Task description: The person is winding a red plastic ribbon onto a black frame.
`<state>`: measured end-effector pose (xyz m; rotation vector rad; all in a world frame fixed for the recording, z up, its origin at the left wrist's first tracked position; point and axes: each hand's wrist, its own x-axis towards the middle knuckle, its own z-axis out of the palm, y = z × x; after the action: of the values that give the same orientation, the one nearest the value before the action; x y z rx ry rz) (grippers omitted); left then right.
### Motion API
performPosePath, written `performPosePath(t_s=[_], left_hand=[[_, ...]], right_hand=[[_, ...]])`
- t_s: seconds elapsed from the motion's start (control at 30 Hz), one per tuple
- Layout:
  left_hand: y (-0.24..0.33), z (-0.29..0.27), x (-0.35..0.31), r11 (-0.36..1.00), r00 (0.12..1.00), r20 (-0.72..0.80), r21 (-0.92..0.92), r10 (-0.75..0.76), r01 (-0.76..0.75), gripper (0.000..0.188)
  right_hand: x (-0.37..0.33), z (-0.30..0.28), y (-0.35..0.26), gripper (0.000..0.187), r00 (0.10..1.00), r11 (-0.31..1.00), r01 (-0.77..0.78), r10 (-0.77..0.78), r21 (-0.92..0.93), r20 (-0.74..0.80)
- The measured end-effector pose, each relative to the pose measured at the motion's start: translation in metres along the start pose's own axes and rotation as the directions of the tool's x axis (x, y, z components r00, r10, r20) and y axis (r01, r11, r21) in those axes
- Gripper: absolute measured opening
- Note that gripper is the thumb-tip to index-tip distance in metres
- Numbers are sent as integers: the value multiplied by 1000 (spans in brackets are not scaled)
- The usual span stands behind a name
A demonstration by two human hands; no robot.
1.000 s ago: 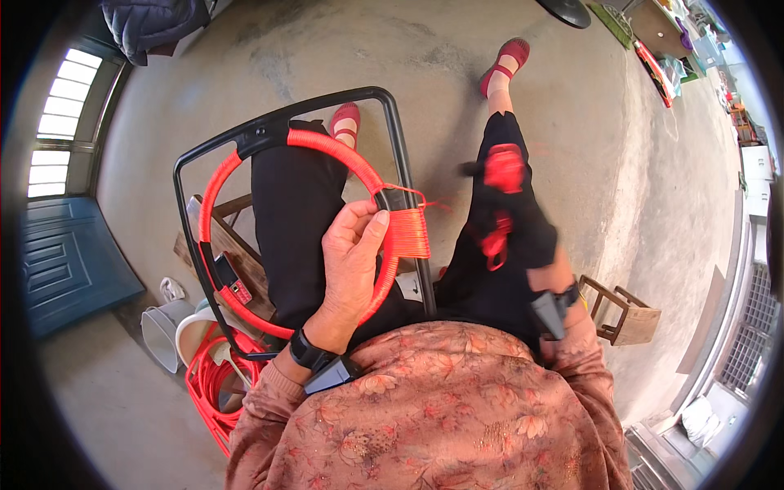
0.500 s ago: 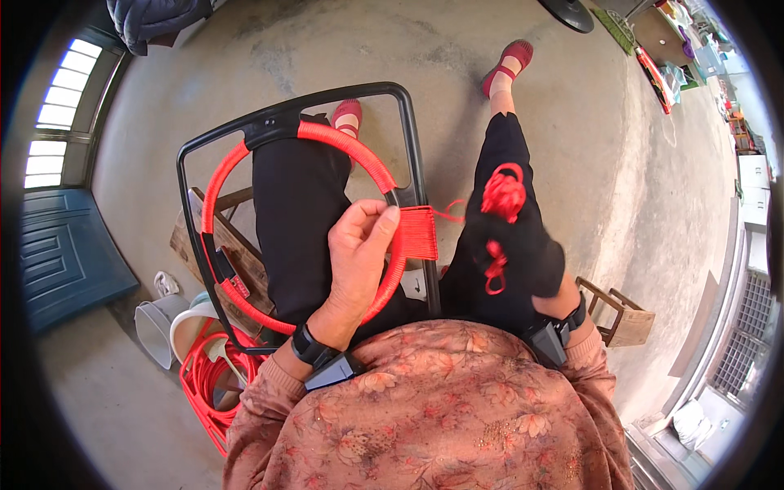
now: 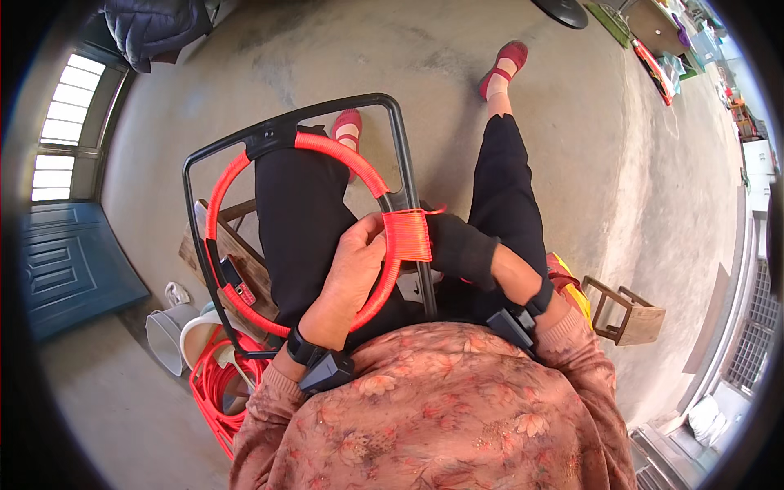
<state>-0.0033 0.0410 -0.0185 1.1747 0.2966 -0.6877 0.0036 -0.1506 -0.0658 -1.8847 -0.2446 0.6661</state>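
Note:
A black metal frame (image 3: 406, 151) with an inner ring (image 3: 343, 149) wrapped in red cord lies across my left thigh. My bare left hand (image 3: 353, 265) is closed on the ring's right side, its fingertips partly hidden behind it. Next to them, a band of red cord (image 3: 407, 236) binds the ring to the frame's right bar. My right hand (image 3: 467, 251), in a black glove, is curled just right of this band, fingertips hidden. A strand of red cord (image 3: 437, 210) runs from the band's top to the glove, and a speck of red shows under it.
A wooden stool (image 3: 625, 317) stands to the right and another wooden piece (image 3: 200, 245) under the frame. A red phone (image 3: 238, 286) rests there. Buckets (image 3: 169, 339) and a coil of red cord (image 3: 208, 384) sit at lower left. A blue door panel (image 3: 77, 265) is at left.
My right hand has moved left and up from over my right thigh to the bound band. The loose red cord bundle that showed there is now mostly hidden. The frame has shifted slightly.

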Motion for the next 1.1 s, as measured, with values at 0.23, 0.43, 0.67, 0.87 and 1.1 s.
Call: performPosePath(t_s=[0.23, 0.43, 0.67, 0.87, 1.1], left_hand=[[-2, 4, -1, 624, 646, -198, 564, 738, -541, 10], [2, 4, -11, 129, 328, 142, 722, 934, -680, 16], [5, 2, -9, 190, 383, 122, 707, 916, -682, 23], [-2, -6, 0, 796, 856, -94, 431, 508, -425, 21], [-1, -3, 2, 914, 923, -90, 207, 374, -350, 17]], right_hand=[[3, -7, -27, 69, 908, 978, 91, -4, 187, -419], [6, -3, -67, 61, 613, 779, 408, -621, -477, -489], [-14, -10, -71, 23, 730, 906, 420, -368, -47, -576], [-73, -82, 1, 20, 843, 960, -23, -131, -279, -522], [-149, -145, 136, 18, 385, 988, -72, -95, -133, -918]])
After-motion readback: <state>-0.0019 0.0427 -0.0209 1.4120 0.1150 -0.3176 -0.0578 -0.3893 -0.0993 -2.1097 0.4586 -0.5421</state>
